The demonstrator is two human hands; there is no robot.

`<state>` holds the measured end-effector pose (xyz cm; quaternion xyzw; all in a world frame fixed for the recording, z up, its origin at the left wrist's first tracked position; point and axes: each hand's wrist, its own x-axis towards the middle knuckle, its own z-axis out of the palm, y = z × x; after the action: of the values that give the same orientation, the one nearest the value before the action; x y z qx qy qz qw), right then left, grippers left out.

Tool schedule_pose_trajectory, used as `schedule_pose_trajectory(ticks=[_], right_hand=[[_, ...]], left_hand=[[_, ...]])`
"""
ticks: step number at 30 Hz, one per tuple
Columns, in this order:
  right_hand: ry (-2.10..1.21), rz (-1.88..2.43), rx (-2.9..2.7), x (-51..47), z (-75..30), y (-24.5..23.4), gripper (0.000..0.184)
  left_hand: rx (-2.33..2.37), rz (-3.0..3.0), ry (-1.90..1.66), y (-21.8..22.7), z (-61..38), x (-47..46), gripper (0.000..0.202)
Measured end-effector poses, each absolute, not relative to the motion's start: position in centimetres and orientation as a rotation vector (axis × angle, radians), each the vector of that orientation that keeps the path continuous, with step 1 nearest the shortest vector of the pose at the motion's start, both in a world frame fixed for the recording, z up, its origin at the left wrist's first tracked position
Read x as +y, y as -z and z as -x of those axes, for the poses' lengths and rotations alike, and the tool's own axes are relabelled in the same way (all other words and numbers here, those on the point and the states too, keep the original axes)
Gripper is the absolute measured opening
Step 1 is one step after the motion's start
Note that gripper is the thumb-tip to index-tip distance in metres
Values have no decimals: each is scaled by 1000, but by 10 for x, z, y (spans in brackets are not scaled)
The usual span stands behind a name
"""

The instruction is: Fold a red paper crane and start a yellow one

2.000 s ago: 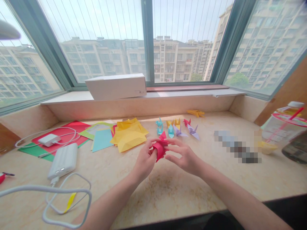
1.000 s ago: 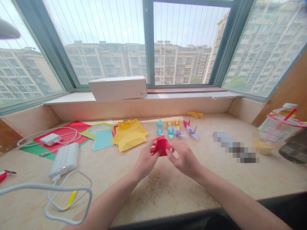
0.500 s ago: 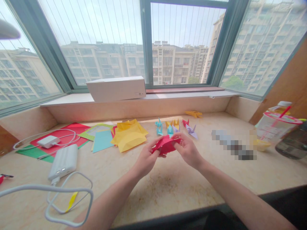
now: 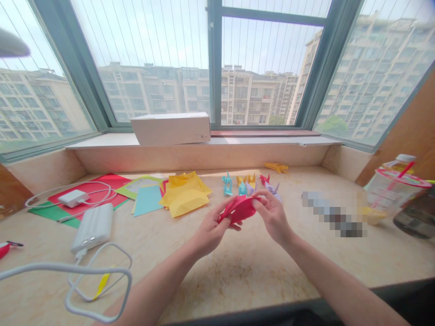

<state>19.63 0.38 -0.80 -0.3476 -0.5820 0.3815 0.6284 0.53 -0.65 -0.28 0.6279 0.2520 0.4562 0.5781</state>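
A folded sheet of red origami paper (image 4: 239, 209) is held up above the counter between both hands. My left hand (image 4: 214, 226) grips its left side, thumb in front and fingers partly hidden behind. On the upper right corner, my right hand (image 4: 272, 213) pinches the paper between thumb and fingers. Just beyond the hands stand several small paper cranes, among them a blue crane (image 4: 227, 181), a red crane (image 4: 264, 179) and a purple crane (image 4: 273, 188), partly covered by my right hand. Farther back lies an orange folded paper piece (image 4: 276, 168).
Left of the hands lie yellow papers (image 4: 185, 199), a light blue sheet (image 4: 148, 201) and red paper (image 4: 102, 183). A white power bank (image 4: 93, 228) with a cable (image 4: 91, 270) sits nearer. A white box (image 4: 171, 130) rests on the sill. At right stands a plastic cup (image 4: 390, 190).
The red paper has tilted, its right side now raised, and both hands have shifted slightly with it. The whole view has moved a little.
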Motion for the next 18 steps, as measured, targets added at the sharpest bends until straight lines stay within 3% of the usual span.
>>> schedule_pose_trajectory(ticks=[7, 18], right_hand=[[-801, 805, -1396, 5, -195, 13, 12], [-805, 745, -1469, 6, -197, 19, 5]], left_hand=[[525, -1234, -987, -6, -7, -13, 42], [656, -1014, -950, -4, -9, -7, 63]])
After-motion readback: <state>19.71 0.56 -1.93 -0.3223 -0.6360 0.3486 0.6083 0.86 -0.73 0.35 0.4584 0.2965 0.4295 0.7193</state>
